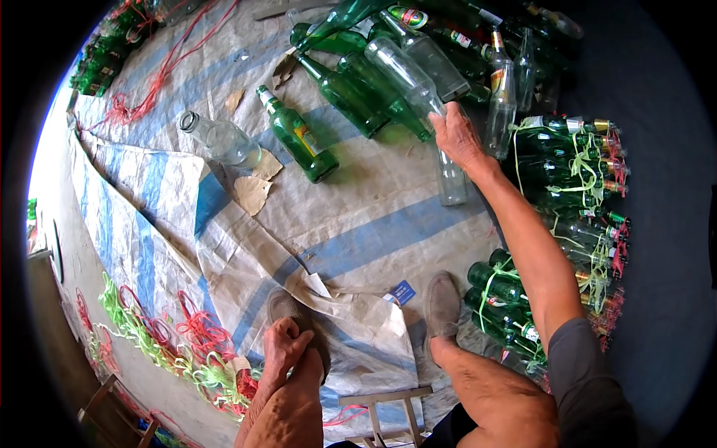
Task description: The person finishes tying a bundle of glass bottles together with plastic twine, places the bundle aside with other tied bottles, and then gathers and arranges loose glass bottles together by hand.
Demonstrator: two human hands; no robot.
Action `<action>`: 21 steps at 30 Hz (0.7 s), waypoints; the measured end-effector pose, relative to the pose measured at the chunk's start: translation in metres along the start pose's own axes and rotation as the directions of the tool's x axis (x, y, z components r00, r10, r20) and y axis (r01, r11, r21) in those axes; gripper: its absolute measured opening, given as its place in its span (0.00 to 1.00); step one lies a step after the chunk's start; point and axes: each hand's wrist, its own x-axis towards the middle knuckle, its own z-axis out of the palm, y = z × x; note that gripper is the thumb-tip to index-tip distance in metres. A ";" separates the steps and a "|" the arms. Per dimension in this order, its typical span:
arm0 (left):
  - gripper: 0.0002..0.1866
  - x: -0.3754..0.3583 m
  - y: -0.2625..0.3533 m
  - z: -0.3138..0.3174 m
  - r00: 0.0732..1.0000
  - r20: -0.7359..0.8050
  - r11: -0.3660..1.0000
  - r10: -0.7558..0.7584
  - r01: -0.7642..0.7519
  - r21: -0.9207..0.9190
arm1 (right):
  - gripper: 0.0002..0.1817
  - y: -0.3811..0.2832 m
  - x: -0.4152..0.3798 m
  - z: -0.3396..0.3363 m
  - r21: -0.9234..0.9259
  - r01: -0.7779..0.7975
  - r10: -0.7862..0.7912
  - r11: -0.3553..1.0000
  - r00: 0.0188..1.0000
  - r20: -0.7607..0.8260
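My right hand (457,138) is closed around the upper part of a clear glass bottle (452,183), whose base points toward me above the sheet. Just beyond the fingers lies another clear bottle (397,66), with green bottles (343,93) beside it. A labelled beer bottle (499,89) is close to the right of my hand. My left hand (285,347) rests by my left knee with its fingers curled in, and nothing shows in it. Apart from the pile, a green labelled bottle (299,136) and a wide-mouthed clear bottle (222,140) lie on the sheet.
A striped woven sheet (373,239) covers the ground. Bottles tied in bundles (560,164) stack at the right, with a smaller green bundle (500,299) near my right foot. Pink and green twine (187,351) lies at lower left. A wooden stool (385,399) stands between my legs.
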 end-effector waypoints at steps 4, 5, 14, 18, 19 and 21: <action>0.22 0.001 0.001 0.000 1.000 0.006 1.000 0.005 -0.005 -0.009 | 0.21 -0.012 -0.005 -0.001 0.079 -0.059 0.059 0.995 0.998 0.000; 0.22 0.000 0.003 -0.001 1.000 0.005 1.000 0.009 -0.009 -0.015 | 0.21 -0.015 -0.006 -0.001 0.090 -0.070 0.070 0.993 0.998 0.003; 0.22 -0.001 0.000 0.000 0.999 -0.017 0.999 0.040 -0.040 -0.015 | 0.20 -0.029 -0.015 0.005 0.252 -0.048 0.059 0.966 0.998 -0.037; 0.22 -0.001 -0.003 0.001 0.999 -0.016 0.999 0.046 -0.047 -0.026 | 0.22 -0.032 -0.016 0.011 0.246 -0.048 0.052 0.968 0.999 -0.010; 0.22 -0.001 -0.004 0.001 0.999 -0.013 0.999 0.042 -0.043 -0.032 | 0.23 -0.033 -0.016 0.013 0.239 -0.062 0.060 0.969 0.998 0.016; 0.22 -0.001 -0.005 0.001 0.999 -0.008 0.999 0.032 -0.033 -0.043 | 0.22 -0.033 -0.014 0.017 0.204 -0.059 0.056 0.977 0.998 0.019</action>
